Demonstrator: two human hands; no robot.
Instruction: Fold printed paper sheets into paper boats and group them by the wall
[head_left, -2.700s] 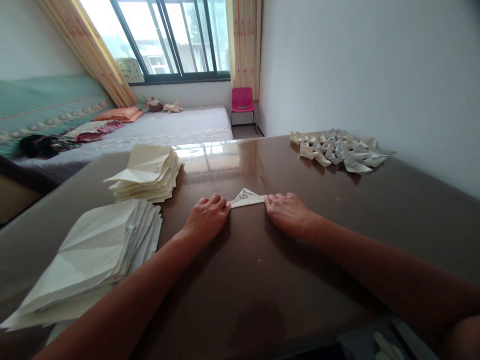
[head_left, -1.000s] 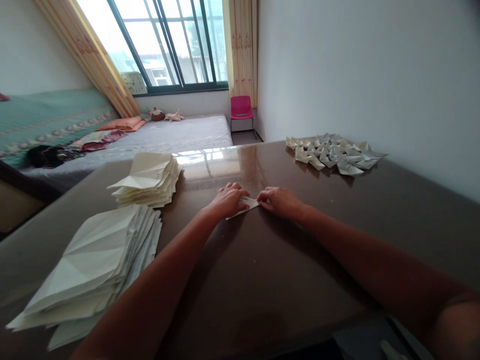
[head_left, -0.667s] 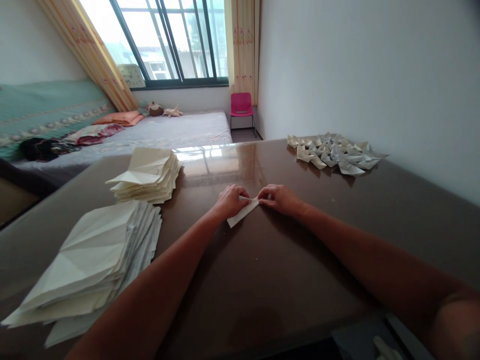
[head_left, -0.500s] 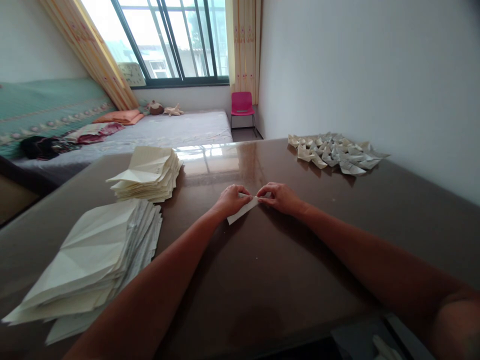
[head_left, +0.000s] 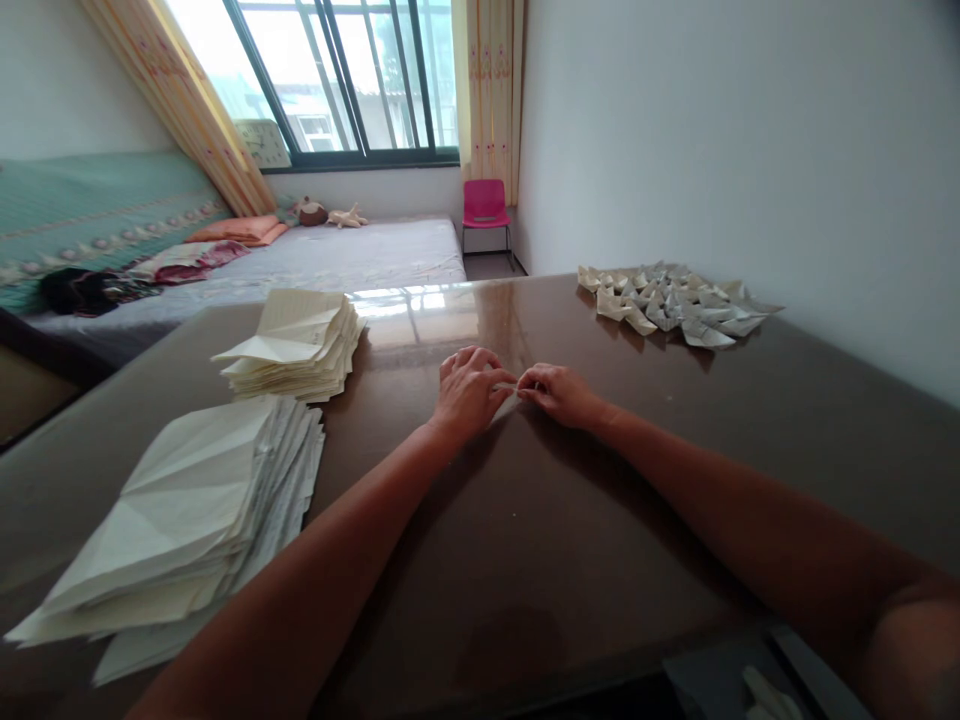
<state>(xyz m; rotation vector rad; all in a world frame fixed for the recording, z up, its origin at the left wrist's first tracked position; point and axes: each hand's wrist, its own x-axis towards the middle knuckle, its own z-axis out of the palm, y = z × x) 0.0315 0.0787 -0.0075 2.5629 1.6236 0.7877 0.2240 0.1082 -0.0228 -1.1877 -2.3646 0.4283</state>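
Note:
Near the middle of the brown table, a small folded paper (head_left: 503,407) is mostly hidden by my hands. My left hand (head_left: 469,390) lies over it, thumb and forefinger closed on the paper close to its right end. The fingertips of my right hand (head_left: 556,392) pinch that right end, almost touching the left fingers. At the right rear sits a cluster of folded paper boats (head_left: 679,305). To my left are two stacks of creased sheets, a nearer whitish stack (head_left: 191,500) and a farther cream stack (head_left: 296,345).
The glossy brown table (head_left: 517,570) runs up to a white wall on the right. Beyond it stand a bed (head_left: 382,250) and a pink chair (head_left: 485,207). A grey object (head_left: 720,685) shows at the bottom edge.
My left hand has moved forward and turned over the paper, covering most of the strip that showed before. My right hand stays nearly in place, still pinching the end.

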